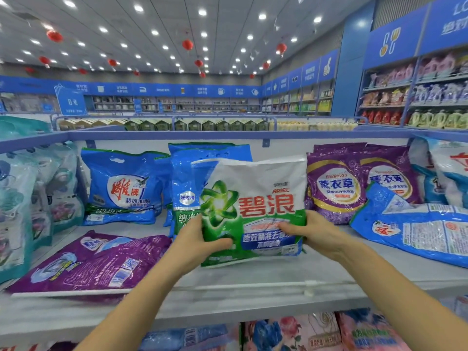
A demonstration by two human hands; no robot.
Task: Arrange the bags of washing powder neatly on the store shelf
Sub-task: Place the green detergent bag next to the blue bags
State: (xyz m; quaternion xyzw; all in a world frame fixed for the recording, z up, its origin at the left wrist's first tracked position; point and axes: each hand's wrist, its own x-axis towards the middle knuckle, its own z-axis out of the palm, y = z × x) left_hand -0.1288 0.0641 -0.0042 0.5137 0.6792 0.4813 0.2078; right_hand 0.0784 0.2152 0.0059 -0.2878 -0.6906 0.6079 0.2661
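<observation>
A pale grey store shelf (253, 282) carries glossy washing-powder bags, with those at both edges cut off. Held upright at mid-shelf, a white-and-green plastic bag with red lettering (253, 193) hides much of a blue bag (186, 178) behind it. The left hand (200, 239) and right hand (312, 231) grip its lower corners, fingers curled round it and partly hidden.

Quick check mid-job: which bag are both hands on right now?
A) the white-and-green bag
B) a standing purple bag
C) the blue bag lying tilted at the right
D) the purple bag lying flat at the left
A: the left hand and right hand grip the lower part of the white-and-green bag, which stands upright mid-shelf.
</observation>
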